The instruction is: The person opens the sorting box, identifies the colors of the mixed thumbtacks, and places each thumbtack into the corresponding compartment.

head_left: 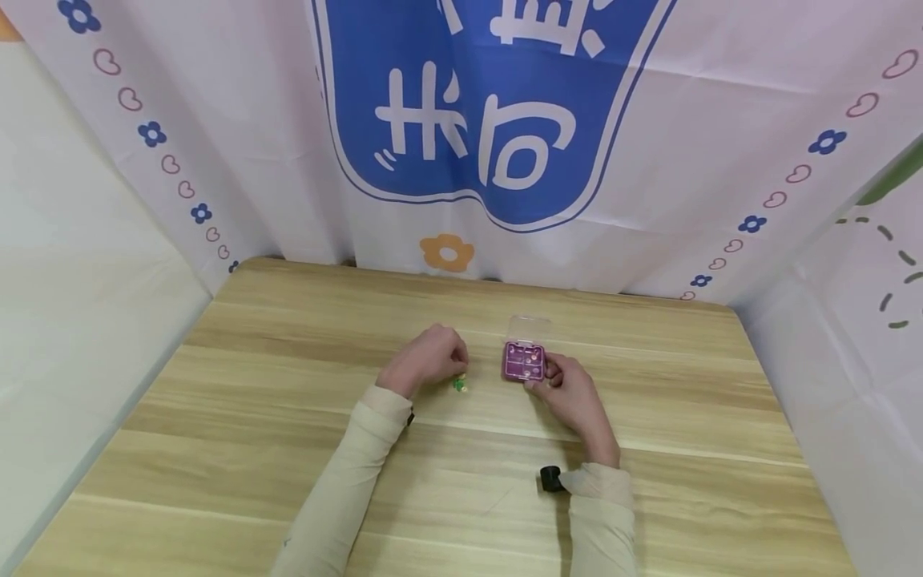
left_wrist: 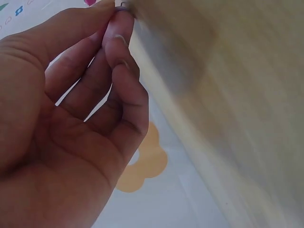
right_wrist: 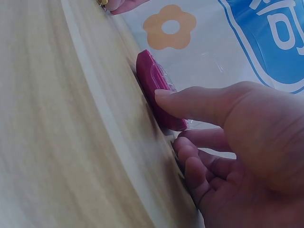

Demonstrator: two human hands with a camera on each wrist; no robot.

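Observation:
A small purple compartment box stands on the table with its clear lid swung up at the back. Tiny pale and reddish pieces lie in its compartments. My right hand holds the box at its near right corner; in the right wrist view the thumb presses the side of the magenta box. To the left, thumb and index finger of my left hand pinch a tiny piece with a thin wire loop, mostly hidden by the fingertips. Small green and yellow trinkets show just below those fingertips.
The wood-grain table reaches back to a white cloth with a blue printed badge. White cloth also hangs along both sides. A black wrist camera sits at my right cuff, close over the table.

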